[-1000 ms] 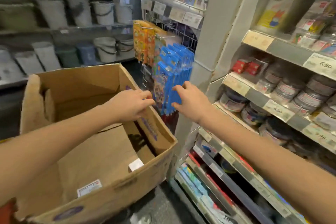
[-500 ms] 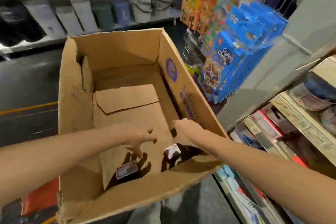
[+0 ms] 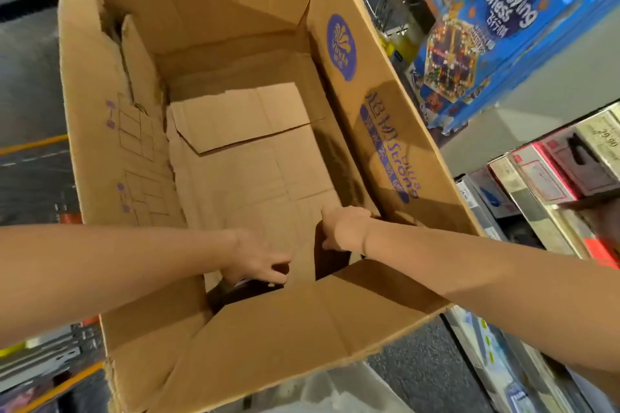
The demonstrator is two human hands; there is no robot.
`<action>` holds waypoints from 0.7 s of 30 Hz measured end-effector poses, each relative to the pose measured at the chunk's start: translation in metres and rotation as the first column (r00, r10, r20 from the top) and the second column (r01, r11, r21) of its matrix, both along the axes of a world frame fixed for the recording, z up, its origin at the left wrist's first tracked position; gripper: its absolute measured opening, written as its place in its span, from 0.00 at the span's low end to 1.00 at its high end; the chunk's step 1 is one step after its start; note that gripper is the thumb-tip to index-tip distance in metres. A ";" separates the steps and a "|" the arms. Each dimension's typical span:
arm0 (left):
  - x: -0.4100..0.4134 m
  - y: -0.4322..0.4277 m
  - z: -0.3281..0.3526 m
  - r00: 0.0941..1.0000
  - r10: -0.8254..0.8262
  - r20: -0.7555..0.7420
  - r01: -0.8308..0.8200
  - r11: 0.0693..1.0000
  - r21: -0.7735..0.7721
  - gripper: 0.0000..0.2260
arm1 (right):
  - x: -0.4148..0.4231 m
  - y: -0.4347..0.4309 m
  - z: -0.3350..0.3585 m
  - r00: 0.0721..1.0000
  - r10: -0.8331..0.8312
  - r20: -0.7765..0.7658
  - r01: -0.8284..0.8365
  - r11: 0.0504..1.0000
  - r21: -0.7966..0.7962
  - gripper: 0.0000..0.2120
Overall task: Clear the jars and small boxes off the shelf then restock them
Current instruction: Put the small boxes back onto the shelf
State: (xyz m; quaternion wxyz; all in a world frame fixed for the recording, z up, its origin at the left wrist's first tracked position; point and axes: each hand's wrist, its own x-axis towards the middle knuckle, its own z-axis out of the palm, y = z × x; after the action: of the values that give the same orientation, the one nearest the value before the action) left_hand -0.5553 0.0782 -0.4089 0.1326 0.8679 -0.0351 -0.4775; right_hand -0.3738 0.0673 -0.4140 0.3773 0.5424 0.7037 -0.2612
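1. Head view, the change: a second ago both hands are up at the rim of the cardboard carton [image 3: 385,131], beside the shelf [image 3: 550,228]. Half a second ago they hang spread above two small labelled boxes on the carton floor. Now they are down at the near end of the carton, right over those spots, and the view has leaned in over it.
2. Head view, the meaning: the work is inside the carton, not at the shelf. Most of the carton floor in view is bare cardboard, so I judge the clearing has barely begun, or the restock is almost done.
3. Head view, the hands: the left hand [image 3: 258,258] has its fingers curled down onto a dark small box [image 3: 250,286], which only peeps out beneath it. I cannot tell if it is gripped. The right hand [image 3: 342,231] points down into shadow, fingers hidden, so its hold cannot be told either.
4. Head view, the stock: more small boxes [image 3: 540,174] stand on the shelf, well apart from both hands.
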 end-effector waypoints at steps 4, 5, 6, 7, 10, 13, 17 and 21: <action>-0.006 -0.002 -0.009 0.999 -0.017 0.042 0.017 1.000 -0.015 0.29 | -0.001 -0.003 -0.017 1.000 -0.008 0.014 0.008 1.000 0.014 0.26; -0.007 -0.001 -0.011 0.999 -0.029 0.042 0.030 0.999 -0.022 0.29 | 0.000 -0.002 -0.021 0.999 -0.034 0.001 0.034 0.999 0.022 0.27; -0.007 0.001 -0.013 0.998 -0.034 0.045 0.035 0.999 -0.031 0.29 | 0.000 -0.002 -0.023 0.997 -0.077 -0.020 0.078 0.996 0.032 0.27; -0.007 0.003 -0.014 0.998 -0.036 0.051 0.037 0.999 -0.036 0.29 | 0.000 0.000 -0.022 0.994 -0.107 -0.039 0.108 0.993 0.041 0.27; -0.007 0.005 -0.013 0.996 -0.053 0.068 0.055 0.998 -0.029 0.29 | 0.000 0.008 -0.011 0.993 -0.108 -0.046 0.110 0.993 0.047 0.24; -0.007 0.003 -0.013 0.994 -0.065 0.087 0.064 0.998 0.007 0.27 | -0.001 0.015 0.004 0.995 -0.091 -0.046 0.094 0.993 0.071 0.20; 0.000 0.013 -0.001 0.995 0.066 0.072 -0.073 0.992 0.103 0.28 | 0.000 0.019 0.036 0.980 -0.066 -0.186 0.099 0.979 0.177 0.17; 0.009 0.036 0.026 0.948 0.285 0.142 -0.312 0.919 0.241 0.30 | 0.001 0.022 0.089 0.944 -0.060 -0.324 0.151 0.953 0.264 0.17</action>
State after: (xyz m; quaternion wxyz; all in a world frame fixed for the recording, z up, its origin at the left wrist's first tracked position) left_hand -0.5466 0.1146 -0.3831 0.0870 0.8964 0.1540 -0.4064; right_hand -0.3729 0.0898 -0.3249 0.1644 0.5803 0.7542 -0.2594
